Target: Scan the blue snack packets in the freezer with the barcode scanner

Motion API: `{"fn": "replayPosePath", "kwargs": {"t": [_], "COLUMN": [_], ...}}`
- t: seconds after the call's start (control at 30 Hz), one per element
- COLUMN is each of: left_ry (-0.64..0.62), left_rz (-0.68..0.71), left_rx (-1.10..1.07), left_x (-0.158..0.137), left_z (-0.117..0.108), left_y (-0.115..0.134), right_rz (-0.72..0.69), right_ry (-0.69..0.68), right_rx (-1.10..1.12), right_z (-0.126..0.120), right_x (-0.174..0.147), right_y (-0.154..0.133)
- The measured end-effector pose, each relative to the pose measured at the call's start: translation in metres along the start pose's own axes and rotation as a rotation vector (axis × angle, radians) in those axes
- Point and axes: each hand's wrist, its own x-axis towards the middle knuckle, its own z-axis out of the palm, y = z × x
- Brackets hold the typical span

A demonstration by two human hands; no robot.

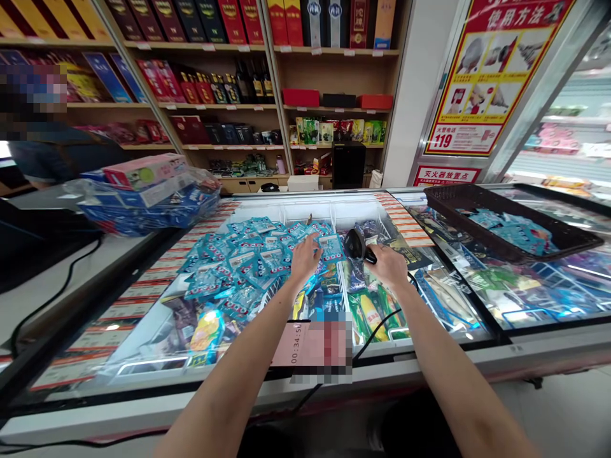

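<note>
My right hand [387, 266] is wrapped around the handle of a black handheld barcode scanner [354, 244], its head turned left. Close to that head is a small blue packet [331, 249], pinched along its left side by the fingers of my left hand [305, 257]. A wide heap of similar blue packets [258, 254] spreads over the glass freezer top [157, 346] on the left. The scanner's black cord [379, 327] runs down past my right wrist toward the front edge.
On the right, a dark tray [477, 238] holds more blue packets. Plastic-wrapped boxes [147, 191] sit on the left counter, near a person [52, 152]. A phone [305, 343] lies at the freezer's front edge. Stocked shelves [214, 105] stand behind; frozen goods [372, 312] show under the glass.
</note>
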Motion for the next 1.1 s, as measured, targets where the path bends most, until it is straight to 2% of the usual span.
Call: {"fn": "replayPosePath", "kwargs": {"t": [0.23, 0.4, 0.57, 0.77, 0.9, 1.1], "left_ry": [-0.013, -0.015, -0.016, 0.049, 0.122, 0.177], "left_rz": [0.065, -0.021, -0.1, -0.105, -0.051, -0.04], "left_rx": [-0.034, -0.168, -0.315, -0.26, -0.306, -0.351], "left_x": [-0.002, -0.004, -0.002, 0.0, -0.002, -0.004], "left_z": [-0.003, -0.004, 0.004, 0.008, 0.005, 0.001], "left_y": [0.004, 0.002, -0.007, -0.01, -0.008, -0.005], "right_rz": [-0.029, -0.046, -0.086, -0.152, -0.212, -0.279], "right_ry": [0.006, 0.0, -0.003, 0.035, 0.063, 0.105], "right_rx": [0.004, -0.001, 0.011, 0.037, 0.073, 0.108], "right_z": [0.001, 0.0, 0.001, 0.003, 0.003, 0.004], "right_x": [-0.001, -0.002, -0.004, -0.006, -0.007, -0.007], "right_y": [0.002, 0.0, -0.002, -0.003, -0.007, -0.02]}}
